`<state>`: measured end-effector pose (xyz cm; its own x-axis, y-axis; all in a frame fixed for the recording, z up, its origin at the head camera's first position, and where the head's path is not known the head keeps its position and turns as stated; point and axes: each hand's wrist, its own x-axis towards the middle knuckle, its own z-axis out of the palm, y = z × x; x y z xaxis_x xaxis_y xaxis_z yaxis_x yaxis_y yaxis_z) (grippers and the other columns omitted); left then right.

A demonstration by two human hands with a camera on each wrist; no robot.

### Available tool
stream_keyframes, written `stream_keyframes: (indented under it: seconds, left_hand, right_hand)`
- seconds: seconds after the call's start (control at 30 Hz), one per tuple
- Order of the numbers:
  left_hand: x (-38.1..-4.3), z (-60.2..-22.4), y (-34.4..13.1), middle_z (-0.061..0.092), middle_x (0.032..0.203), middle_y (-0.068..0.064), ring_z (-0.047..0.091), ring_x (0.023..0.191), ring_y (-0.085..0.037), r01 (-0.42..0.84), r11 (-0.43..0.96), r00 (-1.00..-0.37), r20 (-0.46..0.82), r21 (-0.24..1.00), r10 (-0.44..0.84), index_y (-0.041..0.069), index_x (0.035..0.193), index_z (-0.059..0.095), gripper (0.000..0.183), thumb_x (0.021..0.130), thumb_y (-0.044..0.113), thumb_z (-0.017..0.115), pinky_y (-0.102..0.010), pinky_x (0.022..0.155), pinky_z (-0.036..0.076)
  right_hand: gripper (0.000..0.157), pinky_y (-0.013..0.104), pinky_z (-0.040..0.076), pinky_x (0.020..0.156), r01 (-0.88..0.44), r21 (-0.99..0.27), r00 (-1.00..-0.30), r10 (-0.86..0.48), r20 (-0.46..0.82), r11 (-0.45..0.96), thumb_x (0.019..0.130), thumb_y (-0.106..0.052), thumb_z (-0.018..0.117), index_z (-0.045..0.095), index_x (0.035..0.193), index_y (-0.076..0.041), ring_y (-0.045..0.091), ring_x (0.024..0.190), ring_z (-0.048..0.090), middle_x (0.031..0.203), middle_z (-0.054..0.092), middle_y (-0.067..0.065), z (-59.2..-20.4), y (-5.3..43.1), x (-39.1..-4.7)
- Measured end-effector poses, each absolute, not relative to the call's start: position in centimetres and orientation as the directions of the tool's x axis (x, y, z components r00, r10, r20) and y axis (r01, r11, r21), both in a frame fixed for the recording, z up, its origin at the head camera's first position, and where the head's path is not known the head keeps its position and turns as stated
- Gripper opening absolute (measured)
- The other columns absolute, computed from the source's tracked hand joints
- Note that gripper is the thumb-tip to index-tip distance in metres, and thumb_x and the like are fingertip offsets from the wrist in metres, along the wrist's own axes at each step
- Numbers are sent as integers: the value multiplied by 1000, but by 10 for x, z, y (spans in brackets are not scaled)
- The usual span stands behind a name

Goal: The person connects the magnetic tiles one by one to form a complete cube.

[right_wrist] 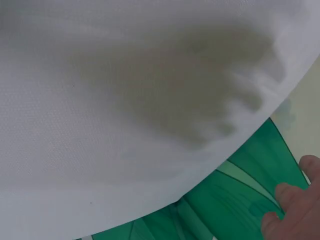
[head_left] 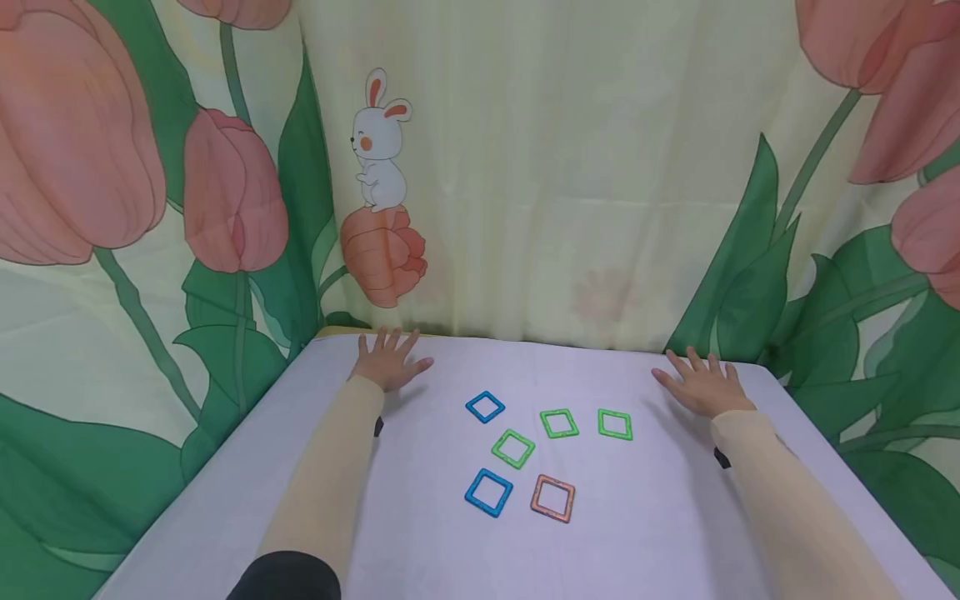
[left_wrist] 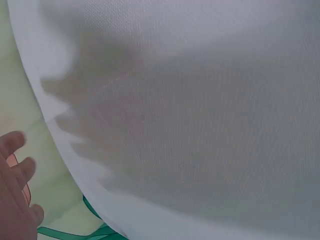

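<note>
My left hand [head_left: 386,364] is spread over the far left part of the white table, its fingers apart and holding nothing. Over the far right part, my right hand [head_left: 703,387] is likewise spread and holds nothing. Shadows below both hands show in the wrist views. Between the arms lie several flat square frames: a blue one [head_left: 485,407] at the back and another blue frame [head_left: 488,492] nearer, a green frame [head_left: 513,449] between them, two more green frames, one [head_left: 559,423] in the middle and one [head_left: 615,424] at the right, and an orange-pink frame [head_left: 552,498] in front.
The white tabletop [head_left: 637,533] ends at a far edge just past the fingertips. Behind it hangs a curtain [head_left: 525,167] printed with tulips, a rabbit and leaves. Dark bands sit at both wrists.
</note>
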<state>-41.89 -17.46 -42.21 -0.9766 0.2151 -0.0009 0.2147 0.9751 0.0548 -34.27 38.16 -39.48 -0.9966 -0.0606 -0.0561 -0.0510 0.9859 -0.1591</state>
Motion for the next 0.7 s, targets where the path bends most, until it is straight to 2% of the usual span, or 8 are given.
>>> stream_keyframes:
  seconds: [0.13, 0.23, 0.3, 0.37, 0.4, 0.47, 0.57, 0.7]
  left_hand:
    - [-414, -417, -171, 35, 164, -24, 28, 153, -48, 207, 975, -978, -12, 77, 209, 18, 166, 21, 87, 100, 75, 27, -73, 120, 5]
    - [-410, -413, -167, 47, 156, -26, 41, 145, -48, 202, 976, -978, -27, 81, 205, 13, 162, 33, 83, 102, 71, 30, -69, 120, 18]
    - [-408, -411, -165, 60, 142, -25, 55, 132, -45, 212, 975, -975, -48, 66, 215, 7, 152, 49, 78, 104, 67, 35, -64, 116, 33]
    - [-406, -410, -162, 70, 119, -20, 66, 113, -37, 223, 974, -971, -76, 38, 226, 4, 133, 64, 66, 105, 60, 42, -55, 105, 48]
    - [-405, -408, -160, 72, 106, -16, 67, 102, -33, 237, 971, -967, -91, 24, 239, 3, 122, 68, 60, 105, 56, 46, -51, 97, 52]
    - [-404, -408, -156, 68, 84, -8, 63, 82, -25, 251, 968, -961, -118, 17, 252, 4, 103, 72, 46, 104, 46, 54, -43, 83, 54]
    - [-402, -407, -150, 58, 72, -2, 53, 70, -19, 264, 964, -951, -157, 31, 265, 7, 88, 70, 29, 100, 31, 60, -37, 71, 48]
    - [-396, -405, -132, 58, 65, -1, 52, 60, -17, 226, 970, -930, -275, 93, 243, 6, 78, 68, 23, 95, 21, 63, -32, 62, 42]
  right_hand:
    - [94, 79, -1, 114, -51, -156, -996, -61, -59, 986, 103, -72, 24, 24, 160, 3, 69, 145, 1, 161, 12, 42, -397, 380, -347]
    - [87, 80, 5, 113, -79, -120, -996, -83, -29, 990, 105, -68, 27, 45, 151, 3, 65, 145, 19, 156, 33, 40, -400, 376, -352]
    - [70, 77, 19, 111, -124, -90, -992, -124, 14, 988, 107, -58, 37, 67, 128, 1, 56, 128, 49, 132, 60, 34, -402, 372, -356]
    - [50, 70, 34, 101, -173, -67, -984, -169, 63, 983, 106, -46, 47, 71, 95, -3, 42, 95, 63, 95, 70, 22, -404, 365, -359]
    - [42, 64, 40, 93, -194, -57, -979, -189, 83, 979, 105, -39, 51, 66, 82, -7, 33, 80, 60, 80, 66, 14, -404, 361, -361]
    - [36, 50, 42, 76, -223, -62, -972, -218, 85, 973, 102, -30, 54, 54, 70, -14, 21, 63, 49, 63, 51, 2, -404, 350, -363]
    - [35, 36, 36, 63, -249, -94, -968, -246, 41, 964, 100, -26, 52, 48, 67, -16, 16, 61, 43, 61, 43, -2, -402, 328, -362]
    - [27, 32, 37, 60, -286, -126, -952, -297, -80, 950, 98, -24, 55, 59, 74, -13, 16, 64, 47, 66, 50, -2, -398, 292, -351]
